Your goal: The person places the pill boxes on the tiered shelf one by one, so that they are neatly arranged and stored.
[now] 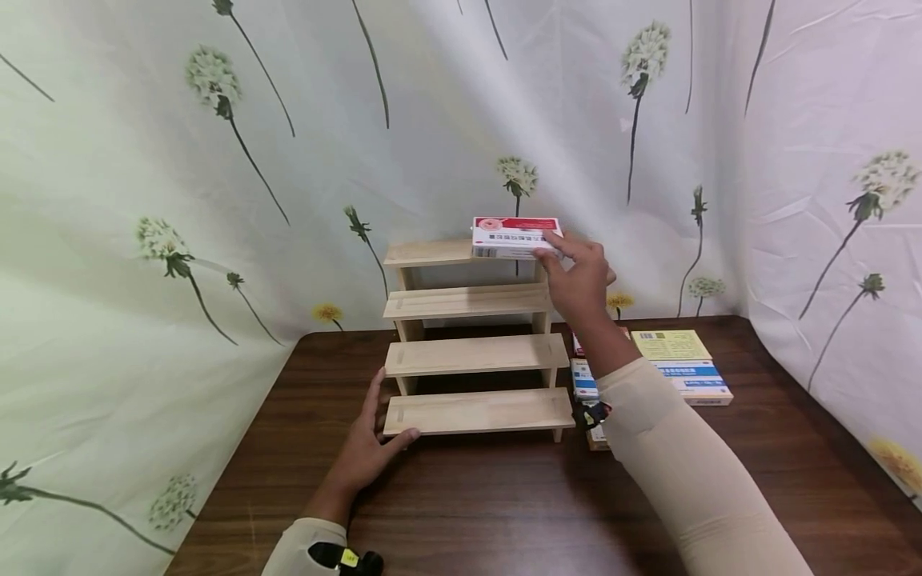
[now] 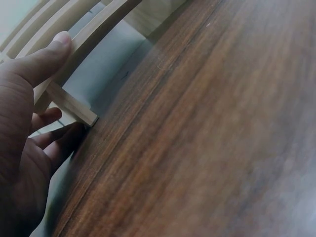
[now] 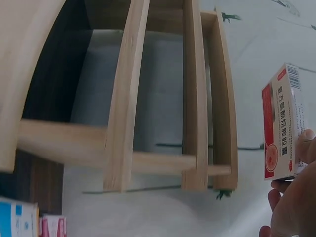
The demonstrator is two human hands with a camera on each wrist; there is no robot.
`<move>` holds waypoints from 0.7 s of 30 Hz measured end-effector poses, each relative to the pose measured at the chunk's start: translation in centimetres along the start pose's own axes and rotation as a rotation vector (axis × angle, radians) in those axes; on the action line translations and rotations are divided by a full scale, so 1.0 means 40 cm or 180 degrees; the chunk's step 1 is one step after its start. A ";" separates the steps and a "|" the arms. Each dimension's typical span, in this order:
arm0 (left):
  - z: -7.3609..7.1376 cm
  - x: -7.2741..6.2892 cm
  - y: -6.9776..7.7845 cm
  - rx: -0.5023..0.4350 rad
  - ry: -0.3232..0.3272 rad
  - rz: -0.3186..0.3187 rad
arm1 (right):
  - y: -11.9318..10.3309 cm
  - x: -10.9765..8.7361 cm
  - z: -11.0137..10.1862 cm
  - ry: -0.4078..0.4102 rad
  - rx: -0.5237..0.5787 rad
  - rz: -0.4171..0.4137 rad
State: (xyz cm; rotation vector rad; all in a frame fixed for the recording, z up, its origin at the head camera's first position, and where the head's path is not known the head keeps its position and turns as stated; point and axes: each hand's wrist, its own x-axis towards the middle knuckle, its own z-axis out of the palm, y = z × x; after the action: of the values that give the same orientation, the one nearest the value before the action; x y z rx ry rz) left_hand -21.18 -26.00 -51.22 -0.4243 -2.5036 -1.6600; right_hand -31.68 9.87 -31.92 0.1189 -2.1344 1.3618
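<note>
A pale wooden four-tier step rack (image 1: 479, 353) stands on the dark table. My left hand (image 1: 369, 450) holds its lower left corner. In the left wrist view, the thumb of the left hand (image 2: 22, 133) lies on the front board of the rack (image 2: 94, 32), with the fingers by the leg. My right hand (image 1: 582, 280) pinches a white and red medicine box (image 1: 504, 237) above the right part of the top tier. In the right wrist view, the medicine box (image 3: 281, 123) appears beside the top board, with the right hand (image 3: 296, 197) on its near end.
Right of the rack, several medicine boxes lie on the table (image 1: 461, 496), among them a yellow box (image 1: 670, 345) and a blue and white box (image 1: 691, 380). My right forearm partly covers others. A flower-print curtain (image 1: 446, 120) hangs behind and at both sides.
</note>
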 end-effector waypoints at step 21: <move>0.000 0.005 -0.001 -0.0013 -0.0005 0.0027 | -0.046 0.033 0.192 -0.0162 -0.0430 -0.0682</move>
State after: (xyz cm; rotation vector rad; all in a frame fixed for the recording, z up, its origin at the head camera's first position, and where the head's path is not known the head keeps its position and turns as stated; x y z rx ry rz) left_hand -21.38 -25.97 -51.23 -0.4362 -2.4963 -1.6627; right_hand -35.39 2.77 -32.03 0.3213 -2.1779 1.0999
